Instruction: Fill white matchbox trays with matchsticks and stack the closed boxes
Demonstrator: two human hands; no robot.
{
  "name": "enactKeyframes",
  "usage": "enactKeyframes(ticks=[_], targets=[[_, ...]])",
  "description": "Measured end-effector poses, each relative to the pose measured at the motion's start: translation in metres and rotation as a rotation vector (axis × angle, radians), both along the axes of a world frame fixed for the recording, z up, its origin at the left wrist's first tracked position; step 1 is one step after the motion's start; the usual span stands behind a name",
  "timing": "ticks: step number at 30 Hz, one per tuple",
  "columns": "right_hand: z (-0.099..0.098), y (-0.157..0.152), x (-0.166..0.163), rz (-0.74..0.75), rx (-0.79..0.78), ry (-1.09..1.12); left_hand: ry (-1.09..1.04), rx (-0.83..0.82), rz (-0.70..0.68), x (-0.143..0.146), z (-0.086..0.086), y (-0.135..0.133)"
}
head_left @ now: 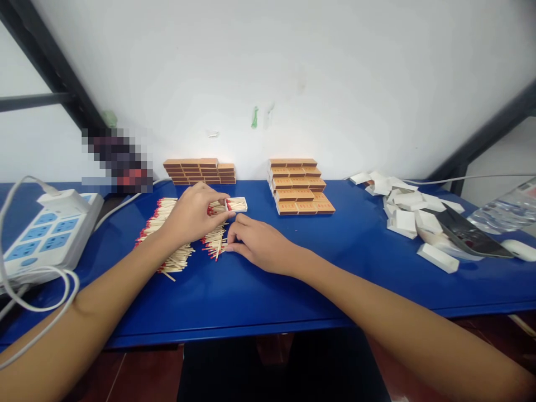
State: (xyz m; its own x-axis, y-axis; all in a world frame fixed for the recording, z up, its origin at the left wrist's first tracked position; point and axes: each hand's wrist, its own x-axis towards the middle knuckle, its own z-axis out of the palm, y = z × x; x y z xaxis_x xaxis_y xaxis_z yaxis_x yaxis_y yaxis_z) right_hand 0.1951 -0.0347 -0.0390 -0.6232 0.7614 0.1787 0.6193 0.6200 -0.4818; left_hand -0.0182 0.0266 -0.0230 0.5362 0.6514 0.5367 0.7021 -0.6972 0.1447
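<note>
My left hand (196,212) grips the left end of a small white matchbox tray (246,205) between thumb and fingers. Red-tipped matches (237,202) lie inside the tray. Just below it, my right hand (255,240) is closed in a pinch at the right edge of a small loose heap of matches (214,243). Match ends meet its fingertips, though how many it holds is hidden. A larger spread of matches (178,258) lies under and left of my left forearm, partly covered by it.
Orange-brown matchboxes are stacked along the wall, in a left stack (199,172) and a stepped right stack (299,195). White empty trays (404,222) pile up at right beside a black phone-like slab (469,231). A power strip (54,229) with white cables sits left on the blue table (293,301).
</note>
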Motion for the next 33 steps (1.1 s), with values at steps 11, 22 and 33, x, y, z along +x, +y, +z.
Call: enactKeyframes(ticks=[11,22,33], targets=[[0.002,0.004,0.006,0.024,0.003,-0.109,0.018,-0.018,-0.013,0.000,-0.002,0.001],[0.016,0.024,0.046,-0.119,0.106,-0.079,0.030,-0.019,-0.073,0.002,-0.003,-0.001],[0.013,0.029,0.048,-0.146,0.161,-0.039,-0.043,-0.108,-0.177,0.009,0.000,-0.012]])
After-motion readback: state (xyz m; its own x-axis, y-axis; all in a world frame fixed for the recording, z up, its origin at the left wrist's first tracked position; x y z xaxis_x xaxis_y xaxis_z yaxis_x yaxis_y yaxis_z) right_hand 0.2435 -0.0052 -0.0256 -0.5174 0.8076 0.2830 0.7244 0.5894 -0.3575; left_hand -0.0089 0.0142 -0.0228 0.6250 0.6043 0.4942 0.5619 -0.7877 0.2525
